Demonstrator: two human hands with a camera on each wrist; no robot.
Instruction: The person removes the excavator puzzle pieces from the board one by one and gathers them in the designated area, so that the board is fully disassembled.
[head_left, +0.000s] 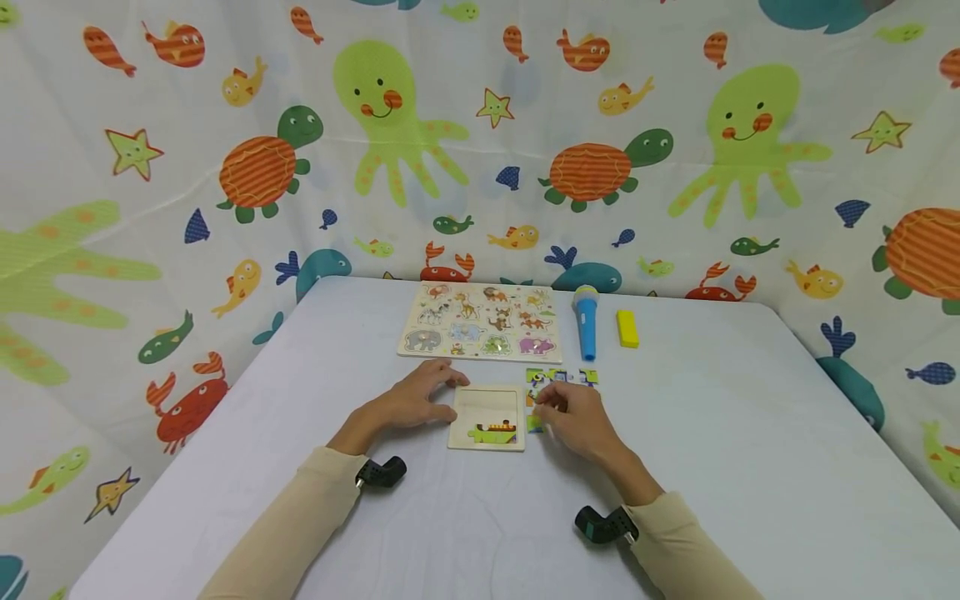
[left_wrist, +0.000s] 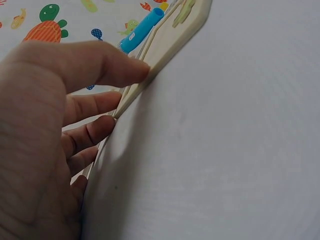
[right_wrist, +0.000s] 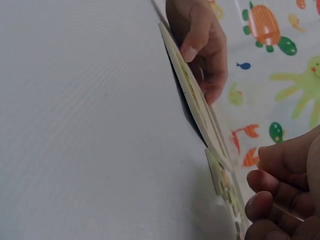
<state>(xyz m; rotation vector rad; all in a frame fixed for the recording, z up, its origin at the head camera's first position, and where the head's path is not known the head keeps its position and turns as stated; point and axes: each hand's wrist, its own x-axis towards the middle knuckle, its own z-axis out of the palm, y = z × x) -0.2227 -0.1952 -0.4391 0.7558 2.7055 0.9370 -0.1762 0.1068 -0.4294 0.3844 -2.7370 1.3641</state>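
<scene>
A small square wooden puzzle tray (head_left: 487,402) lies on the table, with green crocodile-patterned pieces (head_left: 495,432) in its lower right part. My left hand (head_left: 416,398) holds the tray at its upper left corner. In the left wrist view the thumb (left_wrist: 132,71) touches the tray's edge, with the other fingers beyond it. My right hand (head_left: 573,417) is over loose colourful puzzle pieces (head_left: 535,423) just right of the tray, partly covering them. Its fingers (right_wrist: 262,200) are loosely bent, and no piece shows between them in the right wrist view.
Behind the tray lies a larger wooden animal puzzle board (head_left: 480,321). To its right are a blue toy microphone (head_left: 587,327) and a yellow block (head_left: 627,328). A white cloth covers the table (head_left: 750,433); a sea-animal curtain (head_left: 465,117) hangs behind.
</scene>
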